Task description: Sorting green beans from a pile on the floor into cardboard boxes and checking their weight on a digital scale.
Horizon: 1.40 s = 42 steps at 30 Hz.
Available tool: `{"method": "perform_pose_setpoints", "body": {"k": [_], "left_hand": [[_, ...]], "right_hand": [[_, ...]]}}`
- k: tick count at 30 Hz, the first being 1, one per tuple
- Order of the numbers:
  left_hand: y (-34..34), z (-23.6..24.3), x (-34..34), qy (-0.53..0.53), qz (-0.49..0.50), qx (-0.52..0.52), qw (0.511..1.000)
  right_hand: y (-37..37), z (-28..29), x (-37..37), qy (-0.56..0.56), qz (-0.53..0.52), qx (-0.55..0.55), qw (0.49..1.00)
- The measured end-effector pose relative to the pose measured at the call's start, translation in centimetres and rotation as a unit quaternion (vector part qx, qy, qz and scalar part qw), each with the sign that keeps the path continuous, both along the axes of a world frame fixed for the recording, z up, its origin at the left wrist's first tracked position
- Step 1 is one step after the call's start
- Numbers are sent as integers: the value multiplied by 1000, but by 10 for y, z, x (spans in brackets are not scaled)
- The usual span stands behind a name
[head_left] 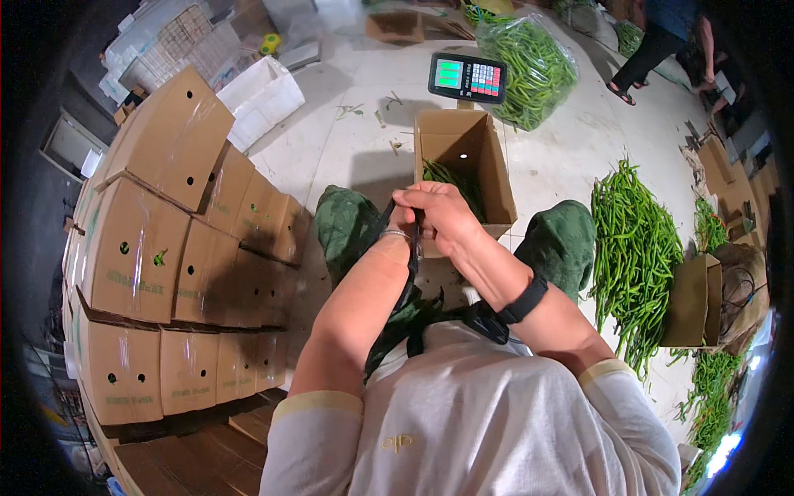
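My two hands meet in front of an open cardboard box (503, 186), which holds some long green chili peppers (453, 175). My right hand (449, 213) is closed, its fingers pinched at a black strap (411, 277) beside my left wrist. My left hand (402, 218) sits close against it, its fingers mostly hidden behind the right hand. The strap hangs down along my left forearm toward my lap. Behind the box rises a digital scale display (467, 78) with a lit green screen and a keypad.
Stacked cardboard boxes (132, 264) line my left. A large heap of green chilies (633, 256) lies on the floor at right, next to another open box (693, 302). Beyond the scale stand a clear bag of chilies (529, 70) and a white foam box (260, 103). A person (662, 37) is at far right.
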State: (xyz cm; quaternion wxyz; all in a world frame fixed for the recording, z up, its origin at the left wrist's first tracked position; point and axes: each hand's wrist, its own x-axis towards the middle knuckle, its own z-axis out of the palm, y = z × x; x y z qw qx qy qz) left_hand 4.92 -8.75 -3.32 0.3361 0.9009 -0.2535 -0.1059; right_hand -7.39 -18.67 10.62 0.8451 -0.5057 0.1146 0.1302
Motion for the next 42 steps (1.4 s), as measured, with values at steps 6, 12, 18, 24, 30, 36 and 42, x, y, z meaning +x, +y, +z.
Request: {"method": "perform_pose_setpoints", "body": {"k": [6,12,18,24,30,36,42], "left_hand": [[-23,84,-15,85,-3,127,988],[11,73,6,106,2,-89,990],[14,100,-27,381,137,-341,848],[44,87,-87,341,49,-300,889],[96,112,-124,351,-35,-480,803],[87,191,-181,277,91,-600,745],[215,295,-216,-44,266,-317,909]], "right_hand": [[-25,-24,9,-44,-20,-71,996],[-10,-23,-4,-168,147,-74,972],[-20,-42,-6,-235,165,-108,952],[-9,-33,2,-191,100,-97,972],[25,-19,-10,-211,107,-28,971],[31,25,-35,-379,135,-220,888],[17,24,-58,-420,168,-182,873]]}}
